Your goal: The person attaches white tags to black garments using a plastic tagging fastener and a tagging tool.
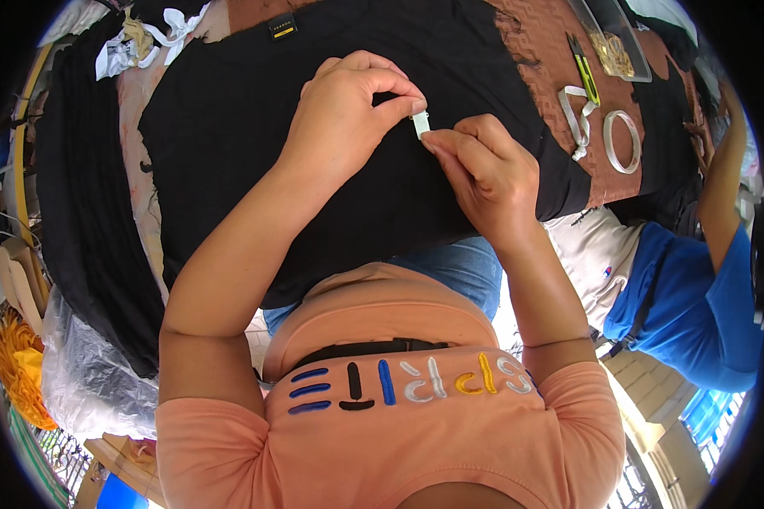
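Over the black cloth (373, 187), both hands meet at a small white strip (421, 124). My left hand (348, 97) pinches its upper end between thumb and forefinger. The lower end sits in the pinched fingertips of my right hand (494, 165). Tiny gold-coloured bits show beside the strip's top, too small to name. My other right fingers are curled into the palm. The cloth spreads over the work surface and hangs toward my lap.
At the right lie yellow-green thread snips (584, 75), a white ribbon piece (575, 123), a white tape roll (622, 142) and a clear box (613, 42) of gold-coloured pieces. A small black label (283, 27) and white fabric scraps (132, 47) lie farther off. A person in blue (679, 297) is at right.
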Available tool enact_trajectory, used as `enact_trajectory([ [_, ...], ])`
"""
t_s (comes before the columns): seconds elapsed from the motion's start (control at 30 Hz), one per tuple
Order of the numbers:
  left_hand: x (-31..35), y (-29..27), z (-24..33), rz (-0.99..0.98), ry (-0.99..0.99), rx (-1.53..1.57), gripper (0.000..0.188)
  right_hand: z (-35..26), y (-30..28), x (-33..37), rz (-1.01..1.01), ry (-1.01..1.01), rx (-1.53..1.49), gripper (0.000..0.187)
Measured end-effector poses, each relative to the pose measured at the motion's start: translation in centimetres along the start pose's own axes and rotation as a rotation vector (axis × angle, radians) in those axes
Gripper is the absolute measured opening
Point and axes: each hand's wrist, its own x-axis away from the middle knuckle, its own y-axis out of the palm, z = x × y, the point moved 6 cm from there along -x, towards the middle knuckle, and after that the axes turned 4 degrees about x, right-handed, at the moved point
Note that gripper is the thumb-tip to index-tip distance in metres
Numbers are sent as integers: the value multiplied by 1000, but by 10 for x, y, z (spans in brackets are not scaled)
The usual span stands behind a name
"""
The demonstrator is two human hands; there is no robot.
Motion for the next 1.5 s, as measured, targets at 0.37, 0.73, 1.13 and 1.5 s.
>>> enact_trajectory([
  [0.37,-1,4,-5,21,16,-23,12,5,5,1,-32,61,2,12],
  [0.73,-2,5,-5,45,27,-45,12,8,7,1,-45,71,4,11],
  [1.13,-1,4,-4,60,49,-67,11,6,8,1,-48,71,19,10],
  [1.5,-1,6,-5,82,114,-124,16,6,11,-1,-65,49,54,8],
])
